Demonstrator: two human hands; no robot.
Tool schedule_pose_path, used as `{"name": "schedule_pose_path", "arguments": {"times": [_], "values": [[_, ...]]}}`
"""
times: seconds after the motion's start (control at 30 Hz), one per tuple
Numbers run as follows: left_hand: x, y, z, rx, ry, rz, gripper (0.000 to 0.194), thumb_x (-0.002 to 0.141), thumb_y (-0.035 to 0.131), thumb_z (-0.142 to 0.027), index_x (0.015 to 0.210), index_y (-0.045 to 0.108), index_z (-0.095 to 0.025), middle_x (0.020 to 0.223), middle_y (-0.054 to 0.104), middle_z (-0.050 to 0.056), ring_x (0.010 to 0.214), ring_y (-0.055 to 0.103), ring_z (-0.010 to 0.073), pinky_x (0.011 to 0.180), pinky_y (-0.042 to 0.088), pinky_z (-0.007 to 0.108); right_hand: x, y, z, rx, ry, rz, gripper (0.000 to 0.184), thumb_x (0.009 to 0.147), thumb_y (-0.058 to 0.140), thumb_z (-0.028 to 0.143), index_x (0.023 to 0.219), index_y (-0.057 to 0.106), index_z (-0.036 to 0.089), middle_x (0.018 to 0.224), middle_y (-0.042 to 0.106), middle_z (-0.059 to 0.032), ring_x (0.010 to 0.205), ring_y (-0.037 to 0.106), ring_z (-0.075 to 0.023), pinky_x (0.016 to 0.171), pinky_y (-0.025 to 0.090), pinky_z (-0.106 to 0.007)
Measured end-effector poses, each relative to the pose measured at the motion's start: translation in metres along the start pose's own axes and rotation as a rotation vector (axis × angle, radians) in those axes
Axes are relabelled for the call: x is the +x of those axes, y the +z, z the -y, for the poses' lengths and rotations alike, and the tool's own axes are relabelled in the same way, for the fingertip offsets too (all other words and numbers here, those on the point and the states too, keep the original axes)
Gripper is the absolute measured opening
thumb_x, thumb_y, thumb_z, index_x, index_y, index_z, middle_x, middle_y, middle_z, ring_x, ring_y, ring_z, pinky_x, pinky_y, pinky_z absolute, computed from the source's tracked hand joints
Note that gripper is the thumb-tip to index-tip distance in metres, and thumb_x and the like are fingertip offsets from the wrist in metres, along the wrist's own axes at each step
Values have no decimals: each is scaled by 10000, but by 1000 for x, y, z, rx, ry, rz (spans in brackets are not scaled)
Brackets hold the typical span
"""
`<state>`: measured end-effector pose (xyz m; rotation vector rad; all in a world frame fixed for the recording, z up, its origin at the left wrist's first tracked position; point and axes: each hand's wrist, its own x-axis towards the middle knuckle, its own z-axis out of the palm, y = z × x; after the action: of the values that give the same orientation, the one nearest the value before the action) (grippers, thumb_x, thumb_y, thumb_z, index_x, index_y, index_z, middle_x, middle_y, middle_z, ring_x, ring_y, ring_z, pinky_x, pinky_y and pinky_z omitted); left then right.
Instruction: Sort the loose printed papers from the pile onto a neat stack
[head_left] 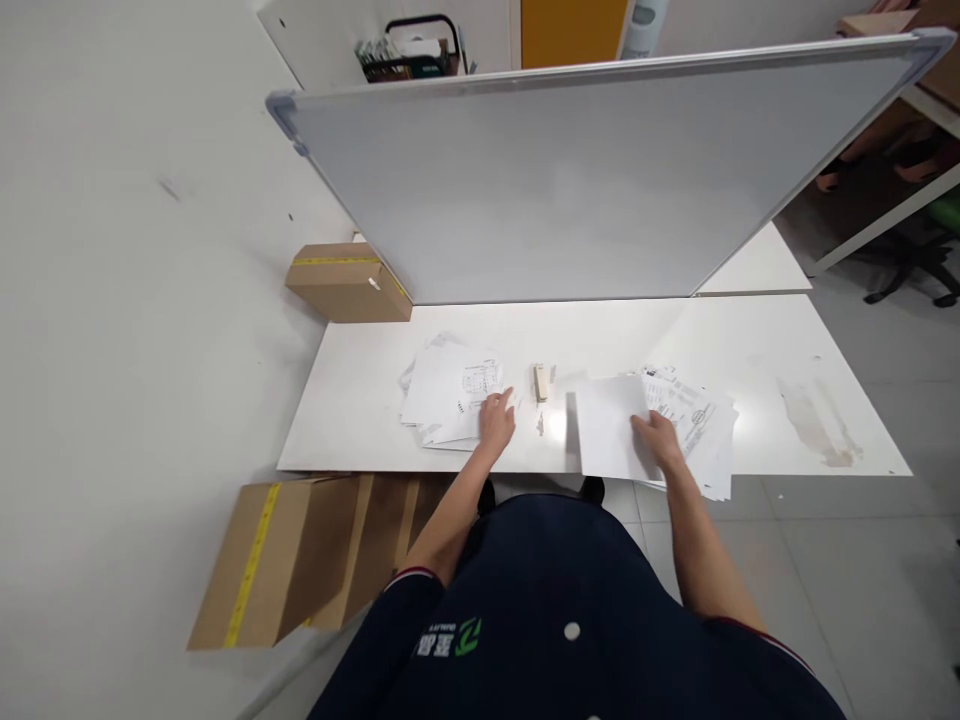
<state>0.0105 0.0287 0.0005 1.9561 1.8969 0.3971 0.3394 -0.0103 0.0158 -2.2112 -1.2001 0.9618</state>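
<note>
My left hand (496, 417) lies on the right edge of a loose pile of printed papers (446, 392) on the white table (352, 400), its fingers curled down on the sheets. My right hand (657, 437) rests flat on a blank white sheet (607, 428) that overlaps a second stack of printed papers (694, 420). Between the two piles a small beige stapler (541, 382) lies on the table, apart from both hands.
A large whiteboard (585, 180) stands upright along the table's back edge. One cardboard box (346, 281) sits at the back left corner; flattened cardboard boxes (292, 560) lean on the floor at the left. A stain (814, 420) marks the table's right part.
</note>
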Motion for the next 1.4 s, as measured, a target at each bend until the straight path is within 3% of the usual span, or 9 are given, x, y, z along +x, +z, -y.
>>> {"name": "schedule_pose_path", "arguments": {"times": [0.17,0.33,0.47,0.63,0.83,1.03,1.2,1.27,1.4], "values": [[-11,-28,63,123,-433,-263,575,781,518,-394,1308,390,-204,1304,357,152,1199,324,327,970,298,461,8,-74,-36,-64,184,-136,464,672,542,436,976,613,92,810,651,-130,679,593,-222,593,449,-309],[-11,-37,99,60,-540,-85,660,760,527,-464,1324,356,-166,1327,358,158,1195,356,321,962,334,417,6,-90,-30,-351,209,-364,659,706,521,506,1216,494,89,1079,572,-221,923,563,-323,771,423,-435],[-10,-43,103,70,-455,-23,466,826,443,-379,1206,486,-111,1271,430,180,1151,422,299,956,346,392,-6,-61,-3,-295,-2,-298,580,781,440,464,1209,494,76,1085,569,-198,831,580,-250,783,424,-391],[-6,-53,91,39,-400,35,308,835,336,-157,891,626,-68,962,594,196,971,541,289,847,398,379,-20,-4,40,-306,-210,-106,525,825,396,442,1231,473,118,1149,519,-179,772,582,-202,755,437,-355],[-4,-50,57,-136,-379,16,243,799,431,-248,705,636,-159,786,655,88,809,589,217,745,417,293,-40,69,85,-107,-444,219,409,819,453,410,1146,534,179,1085,565,-120,732,580,-169,757,438,-325],[-12,-33,33,-348,-454,-39,167,655,616,-307,567,578,-171,607,616,11,623,575,148,574,408,224,-47,123,108,181,-245,540,286,783,514,438,943,572,209,930,608,-45,635,586,-128,654,469,-283],[-18,-28,25,-925,-602,-91,294,591,669,-424,554,563,-152,481,508,-23,508,515,111,479,377,211,-45,155,119,463,133,784,486,748,475,616,945,529,175,1032,569,-113,665,604,-133,537,486,-250],[-21,-31,23,-1088,-675,-80,329,588,673,-454,610,589,-136,491,523,-13,523,536,118,482,397,216,-46,162,122,454,179,784,525,747,447,645,950,523,167,1016,570,-124,663,602,-137,531,485,-252],[-27,-46,24,-1213,-724,-95,344,576,703,-427,683,602,-116,577,588,23,583,581,137,538,459,249,-47,164,122,270,82,573,458,780,434,594,935,533,174,984,583,-119,775,596,-174,608,476,-272]]}}
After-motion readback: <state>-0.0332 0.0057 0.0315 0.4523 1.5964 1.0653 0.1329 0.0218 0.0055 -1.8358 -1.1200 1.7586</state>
